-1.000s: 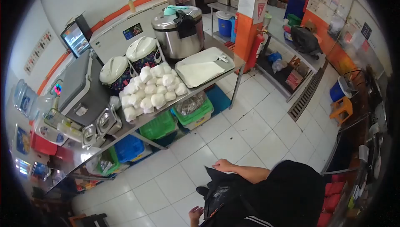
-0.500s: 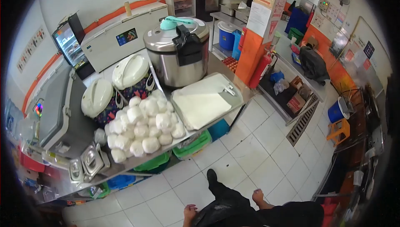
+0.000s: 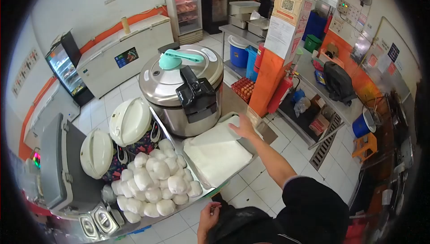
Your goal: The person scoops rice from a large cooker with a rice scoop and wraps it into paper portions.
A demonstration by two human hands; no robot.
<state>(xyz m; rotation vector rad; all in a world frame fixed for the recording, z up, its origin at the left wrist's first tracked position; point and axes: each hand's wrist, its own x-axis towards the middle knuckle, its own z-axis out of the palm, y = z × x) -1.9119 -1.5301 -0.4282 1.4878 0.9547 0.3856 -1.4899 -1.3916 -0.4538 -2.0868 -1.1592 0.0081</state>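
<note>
Our right hand [image 3: 244,128] lies flat with the fingers spread, holding nothing, on the far right corner of the white sheet [image 3: 217,152] that covers a metal tray [image 3: 202,179]. The tray sits at the right end of the steel worktop [image 3: 233,105], along its near edge. Just behind it stands a large steel rice cooker [image 3: 181,94] with a green scoop [image 3: 172,59] resting on its lid. To the tray's left we see a heap of white wrapped bundles [image 3: 154,181] at the near edge, and behind them two small cookers with white lids [image 3: 130,121] [image 3: 96,152]. Our left hand [image 3: 208,216] hangs low against dark clothing, its fingers half curled; we cannot tell whether it grips anything.
</note>
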